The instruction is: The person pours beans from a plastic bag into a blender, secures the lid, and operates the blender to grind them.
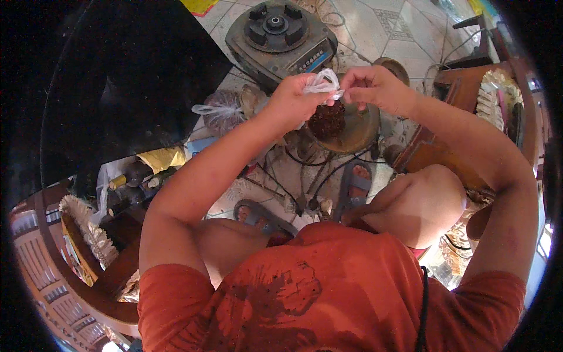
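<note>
My left hand (291, 99) is closed around the gathered neck of a clear plastic bag (324, 80), with a loop of twisted film standing up above the thumb. At the right, the fingertips of my right hand (379, 86) pinch a short end of that film. Most of the bag is hidden behind my left hand and forearm. Below both hands sits a wide round bowl (364, 128) with dark red-brown crumbly material (326, 122) in its left part. Another clear bag with a tied top (222, 112), filled with reddish-brown contents, lies to the left of my left hand.
A dusty grinder or blender motor base (281, 42) stands beyond my hands. Black cables (325, 176) cross the tiled floor (387, 26) around my sandalled feet. Dark bottles (136, 174) lie at left beside a black tabletop (132, 88). Wooden furniture (440, 147) stands at right.
</note>
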Tool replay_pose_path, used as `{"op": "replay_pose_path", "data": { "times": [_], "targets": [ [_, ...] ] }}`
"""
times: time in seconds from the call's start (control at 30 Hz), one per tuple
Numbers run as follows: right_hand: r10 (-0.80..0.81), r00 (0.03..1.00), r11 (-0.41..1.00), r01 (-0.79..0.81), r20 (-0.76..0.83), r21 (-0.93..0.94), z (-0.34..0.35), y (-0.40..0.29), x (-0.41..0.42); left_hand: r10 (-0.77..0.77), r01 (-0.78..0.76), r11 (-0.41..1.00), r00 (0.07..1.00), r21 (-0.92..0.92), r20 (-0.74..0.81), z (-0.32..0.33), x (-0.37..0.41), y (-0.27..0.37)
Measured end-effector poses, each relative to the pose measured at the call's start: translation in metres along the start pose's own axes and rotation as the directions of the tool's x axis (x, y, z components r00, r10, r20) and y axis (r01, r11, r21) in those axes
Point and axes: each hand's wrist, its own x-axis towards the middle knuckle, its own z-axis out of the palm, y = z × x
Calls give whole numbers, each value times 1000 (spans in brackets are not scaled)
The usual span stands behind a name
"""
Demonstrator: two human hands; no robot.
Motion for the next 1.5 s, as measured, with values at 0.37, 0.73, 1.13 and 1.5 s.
{"op": "replay_pose_path", "data": {
  "times": [0.37, 0.73, 1.13, 1.5],
  "targets": [
    [-84, 937, 880, 230, 340, -416, -18, -26, 7, 183, -197, 915, 980, 351, 74, -10, 11, -17],
    [-157, 951, 895, 251, 265, -370, -13, -17, 7, 163, -166, 962, 986, 219, 33, 2, 9, -9],
    [42, 979, 986, -8, 198, -168, -4, -15, 4, 176, -176, 984, 984, 3, -28, 3, 5, -5],
    [-91, 994, 986, 99, 64, -134, -1, -6, 8, 190, -187, 980, 981, 60, -34, 9, 2, -1]
  ]
}}
